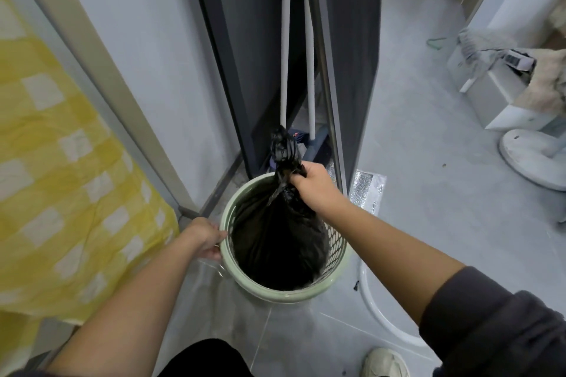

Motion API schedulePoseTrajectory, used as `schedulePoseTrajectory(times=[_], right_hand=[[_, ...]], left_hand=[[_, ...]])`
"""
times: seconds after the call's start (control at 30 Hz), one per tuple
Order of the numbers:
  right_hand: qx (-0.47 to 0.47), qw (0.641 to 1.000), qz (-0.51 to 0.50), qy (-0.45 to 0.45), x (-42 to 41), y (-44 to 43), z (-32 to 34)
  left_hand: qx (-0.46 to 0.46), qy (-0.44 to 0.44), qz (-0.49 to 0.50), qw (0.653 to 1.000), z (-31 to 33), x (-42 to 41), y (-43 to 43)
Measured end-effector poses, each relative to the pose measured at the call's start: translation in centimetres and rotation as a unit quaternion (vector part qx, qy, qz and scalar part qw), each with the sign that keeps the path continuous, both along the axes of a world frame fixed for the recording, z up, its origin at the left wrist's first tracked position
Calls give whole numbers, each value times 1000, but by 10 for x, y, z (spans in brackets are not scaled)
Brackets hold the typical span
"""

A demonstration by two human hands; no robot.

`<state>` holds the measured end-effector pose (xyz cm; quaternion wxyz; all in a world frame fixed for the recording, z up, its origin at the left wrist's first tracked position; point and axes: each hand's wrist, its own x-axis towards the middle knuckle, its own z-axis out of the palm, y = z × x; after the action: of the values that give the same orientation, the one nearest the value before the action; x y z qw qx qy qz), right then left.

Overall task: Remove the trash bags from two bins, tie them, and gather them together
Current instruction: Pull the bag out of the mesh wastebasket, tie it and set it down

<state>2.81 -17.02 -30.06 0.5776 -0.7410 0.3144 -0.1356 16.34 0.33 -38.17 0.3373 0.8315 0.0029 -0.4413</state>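
**Grey floor, bin tucked in a tight corner**

Grey tiled floor (413, 193) runs from the corner out to the right, where a white round fan base (533, 159) stands well apart. The pale green bin (275, 292) sits on it, hemmed in by a yellow checked cover (61, 177) on the left and dark upright panels (245, 55) behind. The left hand (205, 237) grips the bin's left rim. The right hand (315, 187) is clenched round the gathered neck of the black trash bag (275, 232), whose body fills the bin. A pale shoe (384, 363) shows near the bottom edge.
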Motion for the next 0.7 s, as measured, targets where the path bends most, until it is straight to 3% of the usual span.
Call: schedulePoseTrajectory(times=[0.2,0.33,0.4,0.57,0.7], right_hand=[[-2,998,-43,-54,0,-23,64],[-16,994,-66,-85,-1,-32,89],[-28,992,-83,-91,-4,-35,94],[-39,990,-98,-98,-14,-40,117],[-50,983,-133,-117,-27,-45,144]], left_hand=[[22,-73,1,997,-8,15,7],[60,-124,-30,990,-56,48,9],[113,-157,-83,978,-55,52,7],[230,-207,-233,922,21,16,-6],[210,-303,-293,882,43,5,-20]])
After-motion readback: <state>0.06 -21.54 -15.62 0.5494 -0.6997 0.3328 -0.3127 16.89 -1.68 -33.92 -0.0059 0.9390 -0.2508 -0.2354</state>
